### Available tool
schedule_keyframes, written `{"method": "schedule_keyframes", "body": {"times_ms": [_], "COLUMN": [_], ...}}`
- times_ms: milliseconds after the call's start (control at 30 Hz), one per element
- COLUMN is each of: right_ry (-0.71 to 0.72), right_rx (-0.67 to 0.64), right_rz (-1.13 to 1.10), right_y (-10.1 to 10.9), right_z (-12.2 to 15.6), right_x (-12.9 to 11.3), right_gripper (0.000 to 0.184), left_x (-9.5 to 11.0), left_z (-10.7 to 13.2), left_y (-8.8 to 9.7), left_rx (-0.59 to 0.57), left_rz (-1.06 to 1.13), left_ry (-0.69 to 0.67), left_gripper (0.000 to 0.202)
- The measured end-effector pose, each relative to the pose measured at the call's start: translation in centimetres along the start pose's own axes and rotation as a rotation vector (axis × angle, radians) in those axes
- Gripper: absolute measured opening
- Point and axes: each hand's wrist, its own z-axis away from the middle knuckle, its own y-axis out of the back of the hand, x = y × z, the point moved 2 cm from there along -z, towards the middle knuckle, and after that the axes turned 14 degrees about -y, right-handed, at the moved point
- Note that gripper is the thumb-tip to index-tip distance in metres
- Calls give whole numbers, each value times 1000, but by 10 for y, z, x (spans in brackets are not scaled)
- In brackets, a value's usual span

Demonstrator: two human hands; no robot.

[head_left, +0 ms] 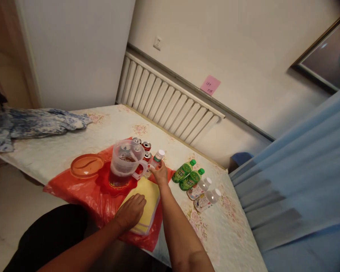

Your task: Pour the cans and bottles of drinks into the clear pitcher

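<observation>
My right hand (159,174) is closed around a small plastic bottle (158,158) with a white cap, standing upright behind the jug's handle. My left hand (132,211) rests with curled fingers on a folded yellow cloth (149,198). In front of my hands stands a clear plastic jug (123,172) with some brown, foamy liquid inside. Beneath it is a red scalloped dish (103,185). To its left lies a round orange lid (86,165). Several red drink cans (146,146) stand behind the jug, partly hidden by it.
A red plastic sheet (70,189) covers part of the flowered tablecloth (113,117). On the right lie two green bottles (184,172) and two white-capped bottles (206,200). A blue-white cloth (45,122) lies at far left. A radiator (167,98) and blue curtain (294,181) border the table.
</observation>
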Motion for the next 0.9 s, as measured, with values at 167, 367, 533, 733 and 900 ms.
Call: {"method": "schedule_keyframes", "body": {"times_ms": [167,367,533,733,900], "right_ry": [13,-8,-124,-171,-215], "right_rx": [79,131,78,-116,-271], "right_rz": [-9,-109,-294,-484,-599], "right_y": [10,69,116,137,131], "right_z": [6,47,106,171,203], "right_x": [1,-5,0,0,-5], "right_gripper": [48,47,56,53,56], "left_x": [1,-2,-6,23,54], "left_z": [1,-2,-9,-1,9], "left_y": [0,4,8,33,65], "left_rx": [11,40,151,282,129], "left_rz": [1,121,322,658,866], "left_ry": [-2,23,200,282,202], "left_gripper": [21,21,24,76,95]}}
